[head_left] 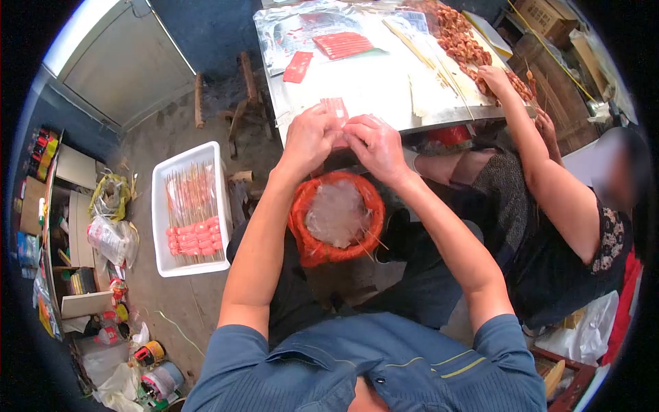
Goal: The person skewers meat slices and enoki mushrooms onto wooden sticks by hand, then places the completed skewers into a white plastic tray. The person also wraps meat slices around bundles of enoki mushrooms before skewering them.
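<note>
My left hand (307, 140) and my right hand (377, 146) are close together at the near edge of the white table (374, 93). Between them is a small clear plastic piece with pinkish stripes (334, 106), pinched by the fingers of both hands. Its lower part is hidden behind my fingers. On the table beyond lie a flat red striped pack (343, 45) and a smaller red pack (298, 67). Below my hands stands a round container with an orange-red rim (302, 237), with crumpled clear plastic (336, 213) inside and thin sticks leaning out.
A white tray (159, 233) on the floor at left holds rows of skewers with red pieces (195, 237). At right a co-worker's hand (495, 79) touches a heap of brown-red pieces (456, 34). Bamboo sticks (412, 44) lie on the table. Cluttered shelves (81, 230) line the left.
</note>
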Demonstrator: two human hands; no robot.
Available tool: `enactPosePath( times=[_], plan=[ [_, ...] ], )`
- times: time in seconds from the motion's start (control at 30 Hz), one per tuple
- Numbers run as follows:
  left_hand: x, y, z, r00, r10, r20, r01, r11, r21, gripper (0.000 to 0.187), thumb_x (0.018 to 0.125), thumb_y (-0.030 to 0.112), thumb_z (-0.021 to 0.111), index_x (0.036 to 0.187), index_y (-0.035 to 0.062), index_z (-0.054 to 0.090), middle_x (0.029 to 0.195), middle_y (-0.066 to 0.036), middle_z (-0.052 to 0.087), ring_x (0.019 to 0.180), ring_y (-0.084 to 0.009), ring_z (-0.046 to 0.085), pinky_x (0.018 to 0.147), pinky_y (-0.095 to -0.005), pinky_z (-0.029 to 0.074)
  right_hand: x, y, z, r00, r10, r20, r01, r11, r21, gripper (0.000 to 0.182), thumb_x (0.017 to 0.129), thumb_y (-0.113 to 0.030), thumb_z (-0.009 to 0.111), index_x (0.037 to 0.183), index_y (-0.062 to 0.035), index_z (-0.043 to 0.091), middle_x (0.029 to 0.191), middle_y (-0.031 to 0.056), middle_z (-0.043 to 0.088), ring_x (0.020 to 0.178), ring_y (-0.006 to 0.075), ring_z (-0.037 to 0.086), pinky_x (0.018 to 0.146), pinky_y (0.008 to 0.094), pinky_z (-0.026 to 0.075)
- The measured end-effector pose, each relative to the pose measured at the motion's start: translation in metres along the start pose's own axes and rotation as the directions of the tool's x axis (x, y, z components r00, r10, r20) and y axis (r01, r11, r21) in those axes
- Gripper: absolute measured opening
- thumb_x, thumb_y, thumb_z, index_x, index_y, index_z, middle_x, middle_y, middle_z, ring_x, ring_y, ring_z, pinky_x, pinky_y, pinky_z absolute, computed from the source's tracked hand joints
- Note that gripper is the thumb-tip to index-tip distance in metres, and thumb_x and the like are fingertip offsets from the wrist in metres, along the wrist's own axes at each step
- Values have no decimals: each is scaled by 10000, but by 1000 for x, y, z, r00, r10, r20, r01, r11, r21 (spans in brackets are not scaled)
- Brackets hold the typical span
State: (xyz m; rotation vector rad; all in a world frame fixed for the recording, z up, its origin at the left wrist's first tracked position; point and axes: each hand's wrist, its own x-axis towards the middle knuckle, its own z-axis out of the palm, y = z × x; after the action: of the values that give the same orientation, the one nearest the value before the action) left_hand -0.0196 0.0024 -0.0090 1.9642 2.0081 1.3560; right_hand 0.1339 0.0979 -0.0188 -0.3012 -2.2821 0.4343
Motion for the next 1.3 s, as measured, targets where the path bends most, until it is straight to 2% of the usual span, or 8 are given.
enactPosePath(
  times=[0.4, 0.6, 0.67, 0.87, 1.0, 1.07, 1.17, 1.3],
  plan=[
    [-7, 11, -7, 998, -55, 31, 58, 992, -113, 112, 752, 74, 707, 781, -18, 649, 745, -107, 533, 721, -240, 559, 643, -347, 447, -9, -15, -11, 993, -121, 5, 121, 992, -43, 150, 784, -109, 702, 902, -21, 672, 955, 104, 655, 870, 292, 644, 744, 396, 537],
    [-8, 1, -17, 994, -41, 102, 65, 968, -242, 144, 783, 116, 714, 883, 13, 711, 769, -89, 579, 708, -196, 562, 639, -324, 449, 4, -12, -14, 994, 36, 99, -35, 999, -10, 90, 806, -57, 686, 887, -20, 691, 901, 108, 658, 803, 292, 651, 701, 352, 525],
    [-8, 5, -21, 992, -40, 119, 68, 967, -244, 143, 781, 112, 711, 888, 16, 715, 763, -89, 582, 702, -197, 563, 638, -323, 450, 11, -10, -16, 954, 202, 223, -222, 973, 70, 93, 807, -57, 695, 894, -24, 699, 867, 90, 657, 747, 215, 646, 665, 306, 506],
    [-4, 5, -3, 993, -110, 32, 114, 985, -130, 137, 764, 121, 687, 841, 13, 721, 738, -99, 594, 699, -209, 577, 645, -325, 458, 13, 0, -11, 896, 377, 233, -434, 853, 291, 185, 785, -124, 720, 963, -72, 718, 830, 93, 678, 732, 215, 661, 673, 340, 520],
    [-1, 6, 2, 982, -191, -4, 191, 981, -41, 152, 749, 149, 676, 803, 13, 719, 752, -114, 610, 719, -235, 602, 661, -345, 473, 7, -8, -7, 896, 413, 163, -441, 871, 217, 180, 797, -125, 713, 969, -72, 706, 832, 95, 675, 727, 235, 664, 650, 339, 522],
    [-1, 7, 3, 981, -194, -18, 193, 981, -31, 150, 750, 149, 674, 798, 14, 719, 759, -117, 615, 726, -241, 608, 667, -350, 476, 4, -8, -5, 971, 229, 63, -235, 964, 126, 155, 812, -122, 699, 959, -71, 694, 844, 96, 669, 730, 269, 664, 639, 348, 531],
    [-1, 8, 2, 973, -228, -29, 228, 974, -5, 148, 754, 154, 675, 794, 18, 718, 773, -122, 622, 734, -245, 615, 674, -356, 481, 1, -8, -5, 993, 106, 51, -111, 989, 96, 113, 826, -123, 686, 927, -72, 688, 890, 102, 662, 755, 298, 661, 649, 373, 536],
    [-2, 8, 3, 968, -245, -47, 244, 969, -39, 158, 765, 167, 685, 827, 25, 717, 783, -118, 618, 732, -243, 614, 678, -355, 482, 2, -14, -7, 991, 117, 66, -123, 989, 79, 114, 837, -127, 675, 934, -68, 687, 938, 105, 657, 784, 312, 659, 667, 398, 534]
  ],
)
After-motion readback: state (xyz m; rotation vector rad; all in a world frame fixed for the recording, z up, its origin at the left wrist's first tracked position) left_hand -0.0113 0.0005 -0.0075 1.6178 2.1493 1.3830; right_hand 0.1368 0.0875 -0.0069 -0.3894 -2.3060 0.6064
